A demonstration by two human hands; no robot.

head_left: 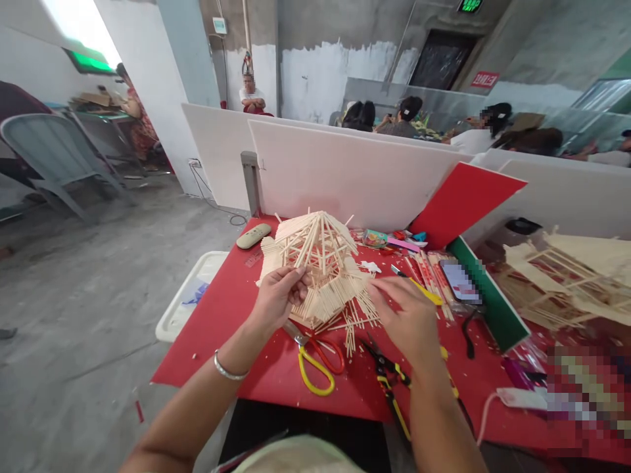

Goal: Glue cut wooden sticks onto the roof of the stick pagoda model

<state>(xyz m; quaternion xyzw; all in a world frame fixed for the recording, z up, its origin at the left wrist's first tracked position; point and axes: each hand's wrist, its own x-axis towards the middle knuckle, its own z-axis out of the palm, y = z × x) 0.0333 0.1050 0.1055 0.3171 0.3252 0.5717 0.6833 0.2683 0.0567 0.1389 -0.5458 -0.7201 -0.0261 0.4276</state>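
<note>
A model roof structure of thin pale wooden sticks (320, 246) stands on the red tabletop (207, 328). At its front left, my left hand (280, 299) is closed, thumb and fingertips pressed together; what they pinch is too small to make out. My right hand (409, 318) is beside the model's right side, fingers bent and tips together, and I cannot make out anything in them. Loose sticks (351, 332) lie between the hands. Scissors (315, 368) with one red and one yellow handle lie below the model. Black and yellow pliers (387, 374) lie partly under my right forearm.
A yellow utility knife (424, 290), packs of sticks (428, 272) and a phone (461, 281) lie at the right. A beige case (254, 236) sits at the back left. White boards (340, 174) border the back. Another stick model (566, 276) stands beyond a green panel (490, 295). People sit behind.
</note>
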